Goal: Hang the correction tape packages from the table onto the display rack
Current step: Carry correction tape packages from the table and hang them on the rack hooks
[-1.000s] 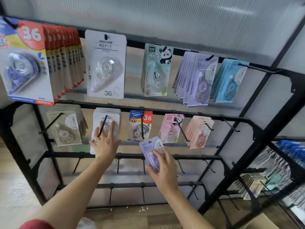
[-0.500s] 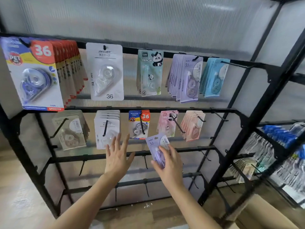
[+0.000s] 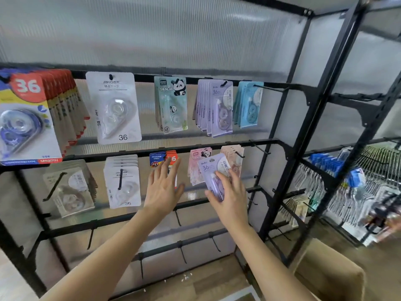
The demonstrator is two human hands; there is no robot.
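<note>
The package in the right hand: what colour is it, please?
Pale lilac; the package in the right hand shows best in the head view.

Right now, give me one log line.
right hand holds purple package | left hand open before rack | status: not yet hung

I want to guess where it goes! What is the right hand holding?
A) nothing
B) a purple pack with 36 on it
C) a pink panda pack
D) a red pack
B: the right hand holds a purple pack marked 36 by its lower part, while the left hand is open and holds nothing.
</note>
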